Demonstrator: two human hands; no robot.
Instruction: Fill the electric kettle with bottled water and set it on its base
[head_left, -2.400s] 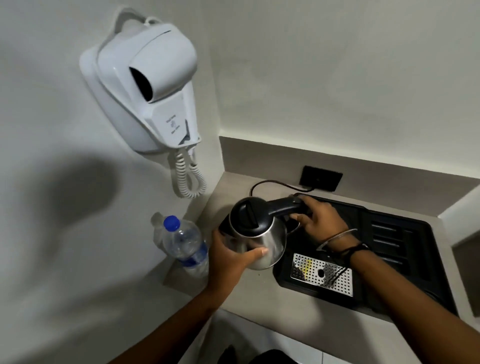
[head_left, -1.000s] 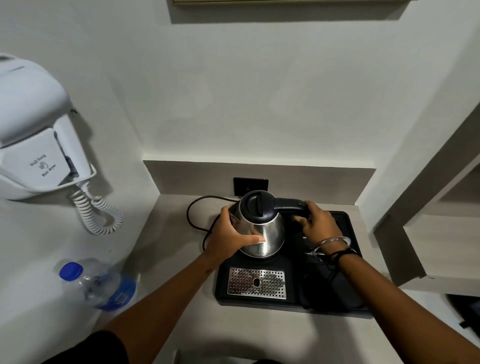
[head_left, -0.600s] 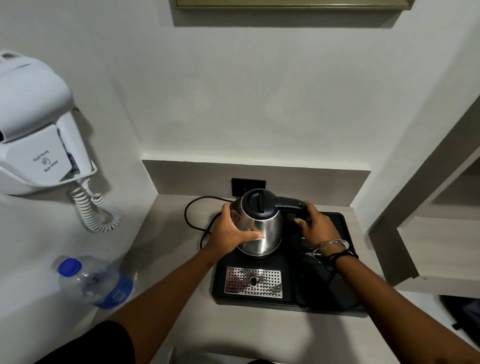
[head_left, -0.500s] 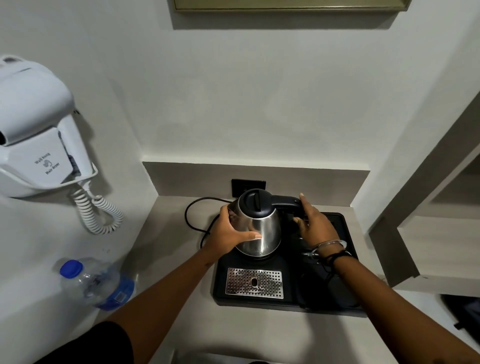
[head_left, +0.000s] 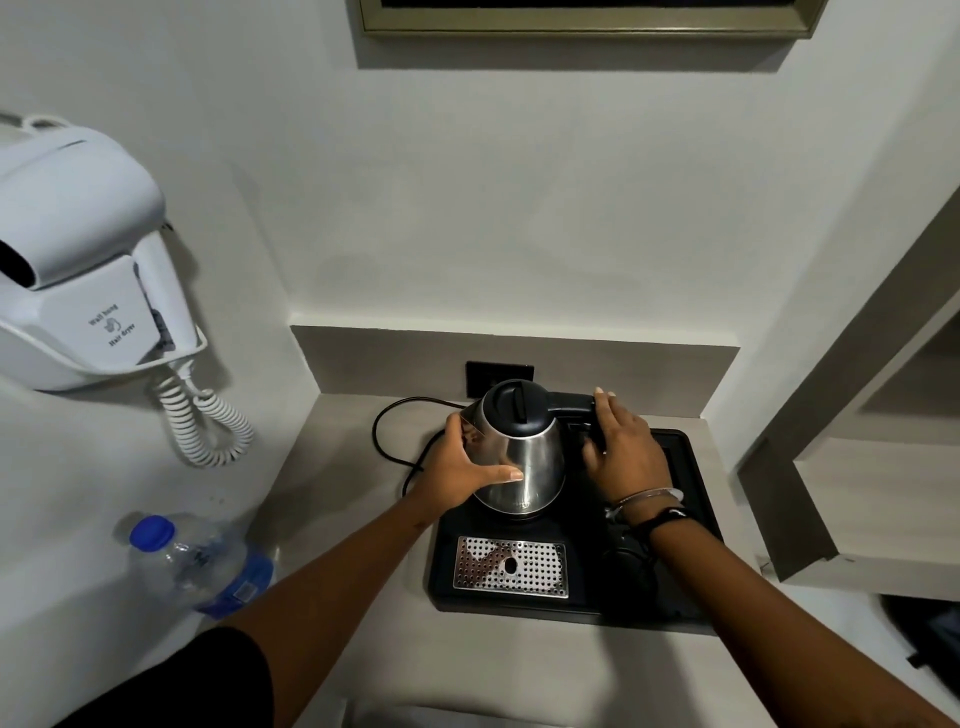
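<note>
A steel kettle (head_left: 524, 460) with a black lid and black handle stands upright on the black tray (head_left: 680, 525), lid closed; its base is hidden under it. My left hand (head_left: 462, 473) wraps the kettle's left side. My right hand (head_left: 621, 452) is beside the handle with fingers spread, fingertips touching its top but not gripping. A clear water bottle (head_left: 200, 564) with a blue cap and blue label stands at the counter's left, against the wall.
A perforated metal drip grid (head_left: 511, 566) sits in the tray's front. A black cord (head_left: 395, 441) loops from the wall socket (head_left: 498, 374) behind the kettle. A white hair dryer (head_left: 78, 260) with a coiled cable hangs on the left wall. Shelves stand on the right.
The kettle was carried from the counter's left side onto the tray and set down. My right hand has let go of the handle and opened; my left hand still holds the body.
</note>
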